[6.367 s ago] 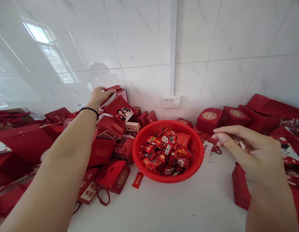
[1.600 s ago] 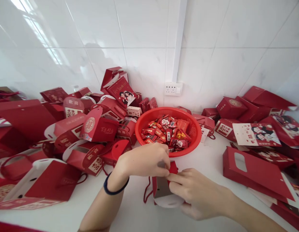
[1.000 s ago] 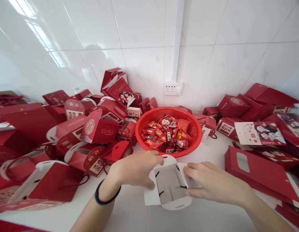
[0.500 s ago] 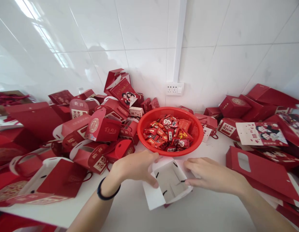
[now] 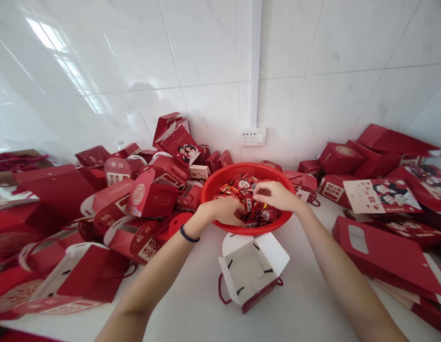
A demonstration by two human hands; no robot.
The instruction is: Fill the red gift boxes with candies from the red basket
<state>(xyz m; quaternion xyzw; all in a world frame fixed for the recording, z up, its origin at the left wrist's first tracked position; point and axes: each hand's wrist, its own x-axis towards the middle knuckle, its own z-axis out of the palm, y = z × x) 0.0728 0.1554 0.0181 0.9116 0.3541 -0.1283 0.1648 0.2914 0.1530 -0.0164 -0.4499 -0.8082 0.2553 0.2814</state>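
Box (image 5: 248, 275) opens upward, set askew; left hand (image 5: 225, 209) and right hand (image 5: 276, 194) at candies (image 5: 266, 215), grips unclear.

I wear a slim dark-blue band (image 5: 188, 236) on the wrist of my left hand (image 5: 225, 209) (plain and cord-like); my right hand (image 5: 277, 195) and both forearms (image 5: 163, 278) are bare.

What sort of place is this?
Likely an indoor worktable, though which room is unclear: red wedding-favor boxes, a red plastic basket of wrapped candies, and a tiled wall close behind.
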